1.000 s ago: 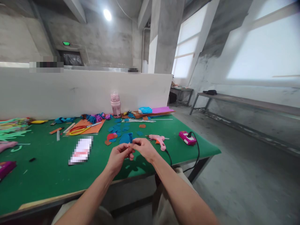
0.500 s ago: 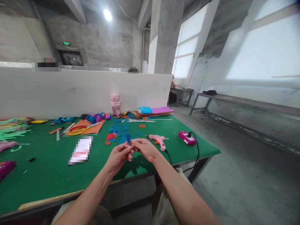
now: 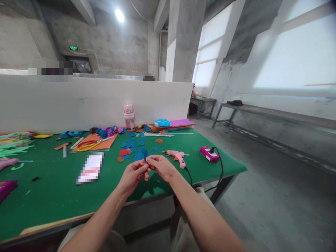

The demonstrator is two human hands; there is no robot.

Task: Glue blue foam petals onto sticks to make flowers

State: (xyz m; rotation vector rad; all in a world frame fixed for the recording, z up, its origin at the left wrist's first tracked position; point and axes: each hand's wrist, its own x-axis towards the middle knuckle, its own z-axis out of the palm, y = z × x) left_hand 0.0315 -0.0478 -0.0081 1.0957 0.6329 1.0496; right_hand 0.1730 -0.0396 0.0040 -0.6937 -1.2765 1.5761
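My left hand (image 3: 134, 175) and my right hand (image 3: 161, 167) meet over the green table near its front edge, fingertips pinched together. Between them they hold a blue petal-like piece (image 3: 141, 154) that sticks up above the fingers; its lower end is hidden by them. Behind the hands lie several flat blue pieces (image 3: 128, 143), a red round piece (image 3: 123, 153) and a brown piece (image 3: 120, 159). Just right of my right hand rests a pink glue gun (image 3: 177, 155), its cord running off the front edge.
A purple power box (image 3: 209, 154) with a black plug sits at the right. Orange-handled scissors (image 3: 90, 145), a blurred white item (image 3: 91, 168) and green strips (image 3: 13, 145) lie left. A pink bottle (image 3: 129, 117) stands by the white partition (image 3: 99, 101).
The blue piece has turned slightly between the fingers and its top looks wider. Both hands remain in nearly the same place.
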